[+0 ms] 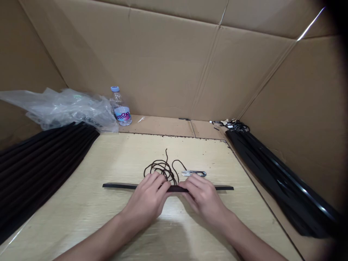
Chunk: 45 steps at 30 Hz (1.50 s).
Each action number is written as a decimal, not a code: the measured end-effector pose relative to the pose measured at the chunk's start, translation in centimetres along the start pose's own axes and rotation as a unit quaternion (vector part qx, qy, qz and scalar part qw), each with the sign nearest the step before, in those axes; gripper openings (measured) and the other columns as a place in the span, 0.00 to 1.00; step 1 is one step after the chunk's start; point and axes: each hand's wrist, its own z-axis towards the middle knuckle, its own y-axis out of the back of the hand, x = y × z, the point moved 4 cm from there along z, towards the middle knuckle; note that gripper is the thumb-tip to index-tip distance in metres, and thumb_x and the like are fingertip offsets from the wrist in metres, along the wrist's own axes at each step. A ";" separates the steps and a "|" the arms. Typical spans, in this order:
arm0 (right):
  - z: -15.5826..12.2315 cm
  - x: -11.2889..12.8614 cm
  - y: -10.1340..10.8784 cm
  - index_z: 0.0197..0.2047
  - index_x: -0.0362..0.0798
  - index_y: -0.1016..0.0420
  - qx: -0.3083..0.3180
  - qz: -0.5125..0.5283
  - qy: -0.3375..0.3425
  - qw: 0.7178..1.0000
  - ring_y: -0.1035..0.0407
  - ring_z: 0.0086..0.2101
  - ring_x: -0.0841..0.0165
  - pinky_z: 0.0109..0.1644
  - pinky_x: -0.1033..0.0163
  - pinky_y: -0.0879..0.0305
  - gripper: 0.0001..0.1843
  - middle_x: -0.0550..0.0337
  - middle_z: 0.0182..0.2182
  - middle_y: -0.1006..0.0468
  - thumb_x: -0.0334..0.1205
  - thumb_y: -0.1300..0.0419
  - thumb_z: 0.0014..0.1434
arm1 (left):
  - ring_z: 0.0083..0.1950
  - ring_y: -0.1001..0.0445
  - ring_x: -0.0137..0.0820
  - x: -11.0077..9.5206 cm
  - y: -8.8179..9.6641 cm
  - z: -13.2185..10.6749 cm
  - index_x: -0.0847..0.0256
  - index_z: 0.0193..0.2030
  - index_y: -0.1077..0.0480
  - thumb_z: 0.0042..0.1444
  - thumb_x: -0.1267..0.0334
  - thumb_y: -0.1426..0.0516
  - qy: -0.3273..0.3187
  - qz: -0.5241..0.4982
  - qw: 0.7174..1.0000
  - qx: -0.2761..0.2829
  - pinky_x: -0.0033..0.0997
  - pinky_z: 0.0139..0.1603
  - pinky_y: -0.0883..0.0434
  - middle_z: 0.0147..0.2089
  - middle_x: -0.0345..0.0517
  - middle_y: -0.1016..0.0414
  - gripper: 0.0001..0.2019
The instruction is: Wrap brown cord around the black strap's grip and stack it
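Observation:
A long, thin black strip (119,186) runs crosswise in front of me, its two ends sticking out past my hands. My left hand (150,190) grips it left of the middle, fingers closed over it. On the other side my right hand (199,190) holds it the same way. Between the hands the strip looks dark brown. A tangled dark brown cord (160,166) lies just beyond my left hand, with strands leading down to the strip's middle. Small metal thread snips (197,173) rest right behind my right hand. My fingertips are partly hidden.
Dark strips (49,156) are stacked on the left below clear plastic bags (73,108). A water bottle (122,108) stands at the back. On the right lie shiny black wrapped lengths (277,185) and a heap of cords (236,125). Cardboard walls (163,61) surround the table (81,210).

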 end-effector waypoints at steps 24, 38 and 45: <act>-0.1 -0.7 -0.6 0.37 0.47 0.27 0.031 0.050 -0.107 0.993 0.31 0.34 0.64 0.39 0.60 0.37 0.06 0.59 0.31 0.23 0.41 0.40 0.60 | 0.43 0.34 0.41 0.7 0.0 0.2 0.65 0.45 0.33 0.58 0.63 0.43 -0.002 0.077 0.996 0.040 0.40 0.43 0.36 0.39 0.50 0.29 0.10; 0.5 0.5 -0.6 0.41 0.47 0.32 0.125 -0.091 -0.131 0.979 0.29 0.34 0.61 0.34 0.61 0.39 0.07 0.55 0.34 0.24 0.34 0.44 0.57 | 0.45 0.34 0.43 0.5 0.2 0.3 0.63 0.51 0.32 0.57 0.71 0.46 -0.013 0.125 0.990 0.057 0.44 0.47 0.35 0.41 0.51 0.28 0.14; -0.1 -1.5 0.1 0.38 0.48 0.33 0.193 -0.178 -0.184 0.947 0.28 0.28 0.61 0.28 0.62 0.49 0.07 0.56 0.29 0.22 0.36 0.43 0.54 | 0.47 0.35 0.45 2.5 1.2 0.4 0.65 0.50 0.32 0.49 0.78 0.45 0.098 0.130 0.984 0.070 0.43 0.45 0.34 0.43 0.54 0.28 0.20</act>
